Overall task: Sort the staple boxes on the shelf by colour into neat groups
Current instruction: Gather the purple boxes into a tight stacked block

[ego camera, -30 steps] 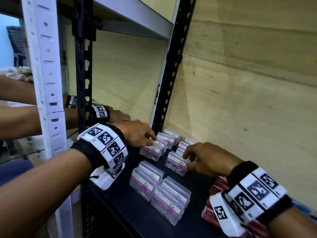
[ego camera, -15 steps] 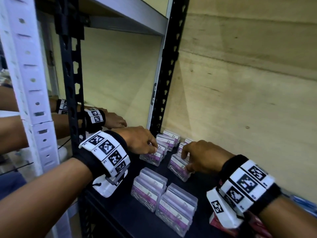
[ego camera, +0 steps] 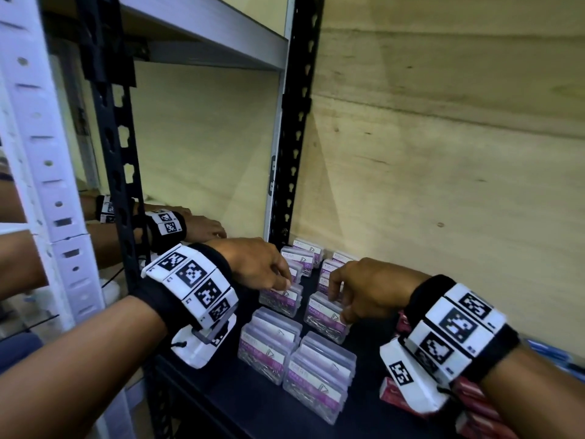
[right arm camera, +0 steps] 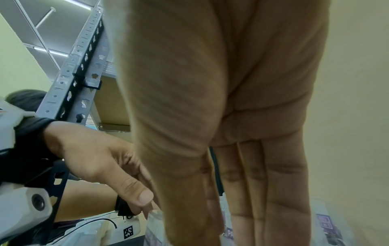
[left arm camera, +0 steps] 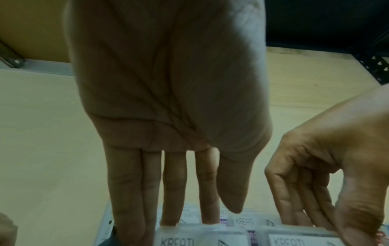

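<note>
Nearest the shelf (ego camera: 202, 403) edge there are 2 packed rows of clear purple-label boxes (ego camera: 319, 373), and I can't count the single boxes inside them, they're jammed face to face. The red boxes (ego camera: 474, 403) sit at the front right, mostly hidden under the right wrist, so no count there either.

1 step back, the right hand (ego camera: 373, 293) has thumb and fingers curled over the top of a purple box (ego camera: 326, 321), grasping it. The left hand (ego camera: 256, 267) reaches down onto the neighbouring purple box (ego camera: 280, 301) with thumb in front and fingers behind; it looks like a pinch, though the left wrist view shows the fingers nearly straight.

Behind those, about 5 or 6 more purple boxes (ego camera: 308, 250) run back to the black upright (ego camera: 296, 128).

My guess at the risks: these slick little cases are touching, so tugging 1 could tip its neighbour, and the right wrist could sweep the red ones off the edge.
</note>
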Motion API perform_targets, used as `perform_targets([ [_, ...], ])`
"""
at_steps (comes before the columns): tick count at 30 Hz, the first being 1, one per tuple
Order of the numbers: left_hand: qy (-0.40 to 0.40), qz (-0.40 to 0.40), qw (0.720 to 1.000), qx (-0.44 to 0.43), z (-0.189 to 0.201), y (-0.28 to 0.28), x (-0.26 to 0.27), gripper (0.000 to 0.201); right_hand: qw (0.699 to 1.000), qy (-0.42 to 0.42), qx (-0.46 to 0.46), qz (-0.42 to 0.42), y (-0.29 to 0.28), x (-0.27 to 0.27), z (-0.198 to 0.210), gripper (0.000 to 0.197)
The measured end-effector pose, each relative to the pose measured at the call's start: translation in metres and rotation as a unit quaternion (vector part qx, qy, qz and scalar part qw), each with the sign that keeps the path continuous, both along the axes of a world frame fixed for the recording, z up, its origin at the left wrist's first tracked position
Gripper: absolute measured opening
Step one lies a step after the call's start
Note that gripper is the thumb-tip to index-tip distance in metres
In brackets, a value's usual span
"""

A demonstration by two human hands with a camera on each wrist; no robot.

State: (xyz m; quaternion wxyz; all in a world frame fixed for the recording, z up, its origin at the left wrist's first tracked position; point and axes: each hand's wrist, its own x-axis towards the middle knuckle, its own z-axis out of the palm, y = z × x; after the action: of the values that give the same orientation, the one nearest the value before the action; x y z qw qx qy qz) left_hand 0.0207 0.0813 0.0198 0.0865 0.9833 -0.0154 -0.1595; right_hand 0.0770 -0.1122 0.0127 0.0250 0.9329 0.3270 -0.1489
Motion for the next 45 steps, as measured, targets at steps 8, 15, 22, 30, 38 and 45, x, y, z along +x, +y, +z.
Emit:
perform_targets([
  [8,0.019,-0.001,1.000,-0.001,0.003,-0.014,-0.012,0.034,1.000,0.024,0.010,0.016,-0.015,-0.015,0.002,0.031],
  [15,0.022,-0.012,1.000,0.016,0.006,-0.024,-0.025,0.032,0.998,0.060,0.021,0.025,-0.025,-0.025,0.003,0.030],
  [22,0.031,-0.015,0.999,0.009,0.006,-0.026,-0.031,0.032,0.996,0.078,0.021,0.035,-0.028,-0.030,0.004,0.028],
  [30,0.035,-0.021,0.999,0.017,0.007,-0.028,-0.031,0.031,0.994,0.095,0.022,0.040,-0.028,-0.030,0.004,0.027],
  [38,0.010,-0.001,1.000,0.002,0.009,-0.020,-0.017,0.035,0.999,0.020,0.041,0.009,-0.028,-0.013,0.007,0.028],
  [45,-0.090,0.014,0.996,0.021,0.004,0.001,0.020,0.039,0.998,-0.056,0.024,-0.031,-0.023,0.012,0.007,0.034],
])
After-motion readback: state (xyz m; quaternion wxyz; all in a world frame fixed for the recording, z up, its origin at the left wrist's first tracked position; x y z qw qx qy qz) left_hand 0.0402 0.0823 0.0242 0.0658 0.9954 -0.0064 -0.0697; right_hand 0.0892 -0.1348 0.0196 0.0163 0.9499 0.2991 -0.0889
